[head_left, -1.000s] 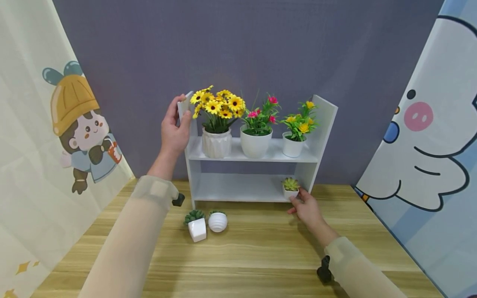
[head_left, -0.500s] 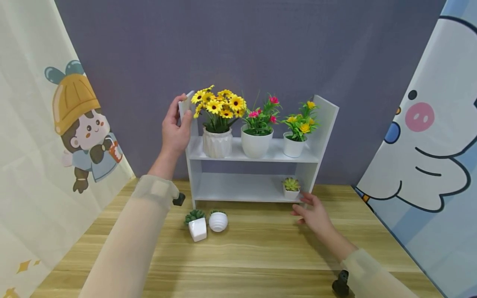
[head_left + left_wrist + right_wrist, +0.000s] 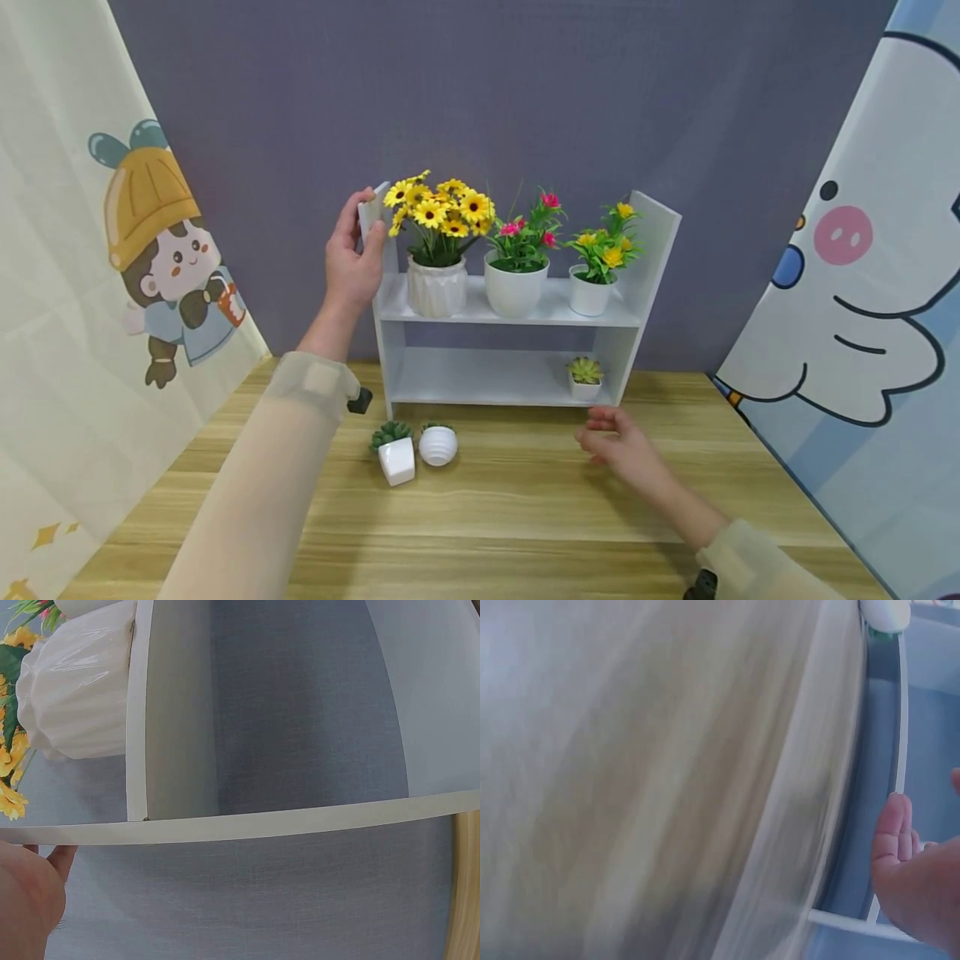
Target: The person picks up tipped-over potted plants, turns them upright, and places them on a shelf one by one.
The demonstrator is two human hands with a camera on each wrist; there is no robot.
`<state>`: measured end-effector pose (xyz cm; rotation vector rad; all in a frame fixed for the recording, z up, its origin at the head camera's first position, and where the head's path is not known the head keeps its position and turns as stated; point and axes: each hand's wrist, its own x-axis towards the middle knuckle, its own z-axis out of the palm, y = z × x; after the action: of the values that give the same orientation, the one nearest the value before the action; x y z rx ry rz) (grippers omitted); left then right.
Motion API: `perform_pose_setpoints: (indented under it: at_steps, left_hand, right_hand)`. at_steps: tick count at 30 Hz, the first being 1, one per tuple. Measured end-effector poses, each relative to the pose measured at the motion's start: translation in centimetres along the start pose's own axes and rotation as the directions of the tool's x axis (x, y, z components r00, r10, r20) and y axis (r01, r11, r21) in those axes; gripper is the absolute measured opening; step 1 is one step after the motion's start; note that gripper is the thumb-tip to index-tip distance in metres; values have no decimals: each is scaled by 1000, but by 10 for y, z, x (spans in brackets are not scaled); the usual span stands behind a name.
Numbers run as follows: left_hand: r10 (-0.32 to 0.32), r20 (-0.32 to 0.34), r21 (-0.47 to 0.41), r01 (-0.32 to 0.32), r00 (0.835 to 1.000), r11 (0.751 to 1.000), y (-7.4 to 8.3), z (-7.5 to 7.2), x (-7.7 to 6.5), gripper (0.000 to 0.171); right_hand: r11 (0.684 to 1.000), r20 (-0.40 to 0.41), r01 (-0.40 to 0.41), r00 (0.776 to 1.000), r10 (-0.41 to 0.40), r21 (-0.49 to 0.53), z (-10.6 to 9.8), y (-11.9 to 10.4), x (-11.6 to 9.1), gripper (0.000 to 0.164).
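My left hand (image 3: 354, 262) grips the upper left side panel of a small white shelf (image 3: 480, 392), its thumb on the inner face. In the left wrist view, fingers (image 3: 63, 859) reach behind that panel's edge. On the lower board, at the right end, sits a light green succulent (image 3: 585, 377) in a square white pot. Just below and in front of it, my right hand (image 3: 626, 450) hovers over the table with relaxed fingers, holding nothing. A dark green succulent in a tilted white pot (image 3: 397, 461) lies at the front left, beside a round ribbed white pot (image 3: 438, 447).
On the upper board stand a pot of yellow daisies (image 3: 437, 283), a pot with pink flowers (image 3: 516, 283) and a smaller pot with yellow blooms (image 3: 590, 292). Behind the shelf hangs a grey cloth (image 3: 510, 92). The tabletop (image 3: 480, 533) is wood-grained.
My right hand has let go of the light green succulent's pot and drawn back toward me, then a little left. The left hand has stayed on the shelf panel.
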<state>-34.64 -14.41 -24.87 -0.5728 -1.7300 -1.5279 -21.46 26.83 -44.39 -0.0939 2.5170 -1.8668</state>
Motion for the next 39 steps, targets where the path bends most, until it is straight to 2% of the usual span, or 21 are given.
perform_pose_setpoints:
  at_steps: [6,17,28,32,39]
  left_hand:
    - [3,-7,0,-3,1000,1000,0,0,0,46]
    - [6,-6,-16,-6,1000,1000,0,0,0,46]
    - [21,-7,-38,-21,1000,999,-1,1,1,47]
    - [15,-11,-32,-16,1000,999,-1,1,1,46]
    - [4,-12,-19,-4,1000,1000,-2,0,1,45]
  right_hand:
    - [999,66,1,998,2,-41,23,-3,-7,60]
    - [999,196,44,980,-38,-27,71,-11,-11,63]
    - [999,288,21,958,-10,-34,119,-22,-9,63]
    - [999,300,22,954,-6,-50,134,-27,-6,65]
    - [997,240,-7,970,26,-81,160,-35,0,68]
